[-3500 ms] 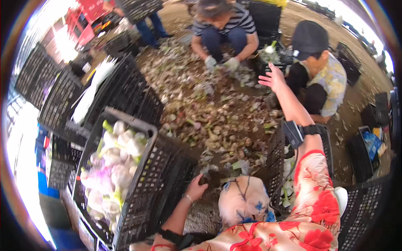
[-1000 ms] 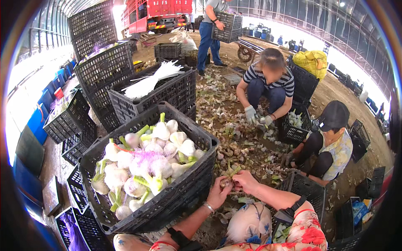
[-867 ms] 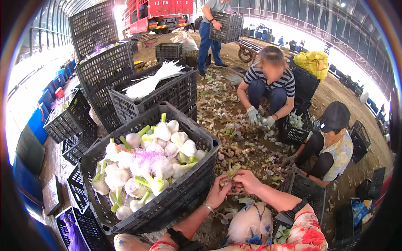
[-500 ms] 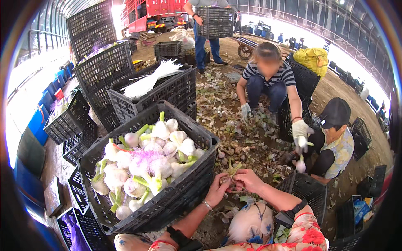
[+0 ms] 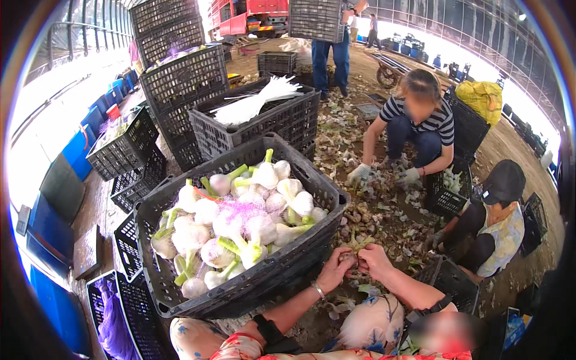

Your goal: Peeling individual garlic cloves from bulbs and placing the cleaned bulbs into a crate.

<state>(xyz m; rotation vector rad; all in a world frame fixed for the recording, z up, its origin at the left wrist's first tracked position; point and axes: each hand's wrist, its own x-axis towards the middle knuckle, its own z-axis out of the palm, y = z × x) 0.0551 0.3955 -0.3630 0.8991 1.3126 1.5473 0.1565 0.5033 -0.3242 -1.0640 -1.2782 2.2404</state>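
My left hand [image 5: 335, 271] has its fingers closed round a dirty, brownish garlic bulb [image 5: 348, 257], partly hidden by the fingers. Pressed against the same bulb, my right hand [image 5: 377, 261] pinches at its side, where yellowish leafy bits [image 5: 358, 242] stick up. Both hands are just right of a large black plastic crate [image 5: 240, 300] heaped with white garlic bulbs [image 5: 217, 254], some with short green stems. A piece of purple netting [image 5: 235, 217] lies over the heap.
Untrimmed garlic and husks [image 5: 360, 219] cover the ground ahead. A person in a striped shirt [image 5: 441, 123] squats there in gloves; another in a black cap [image 5: 504, 180] sits at right. White strips [image 5: 258, 101] lie on a crate behind. Purple netting [image 5: 114, 324] fills a crate at lower left.
The whole view has swung left, so things sit further right. The striped-shirt person's outstretched glove, earlier with garlic, has drawn back low over the husks. My hands stay on the bulb.
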